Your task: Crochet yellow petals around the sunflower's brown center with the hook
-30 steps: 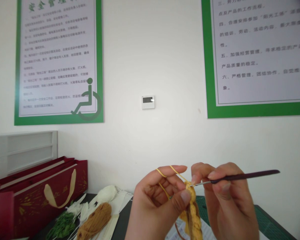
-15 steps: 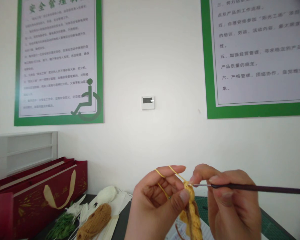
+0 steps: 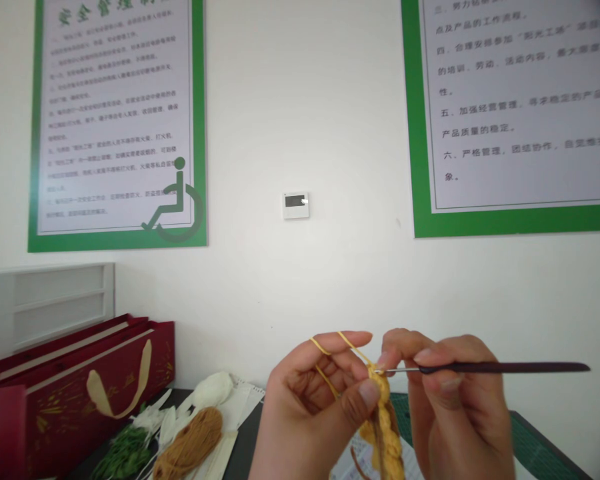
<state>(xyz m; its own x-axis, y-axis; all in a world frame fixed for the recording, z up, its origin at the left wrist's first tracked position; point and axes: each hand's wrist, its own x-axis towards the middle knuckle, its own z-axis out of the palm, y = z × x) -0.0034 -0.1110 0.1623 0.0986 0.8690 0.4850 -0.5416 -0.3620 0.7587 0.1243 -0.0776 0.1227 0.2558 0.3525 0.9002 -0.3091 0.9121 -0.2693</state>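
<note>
My left hand pinches the top of a yellow crochet piece between thumb and fingers. Yellow yarn loops round its raised index finger and runs down to the stitches. In my right hand is a crochet hook with a dark handle, held nearly level between thumb and fingers. The hook's metal tip meets the piece's top edge; whether it passes through a stitch I cannot tell. A brown strand lies along the yellow piece, which hangs down out of view.
A green cutting mat and printed paper lie under the hands. At the left are a brown yarn skein, a white yarn ball, green yarn and dark red gift bags. Posters hang on the wall behind.
My right hand and the hook have shifted slightly left, and the hook's handle has swung to a more level angle. My left hand stays in place.
</note>
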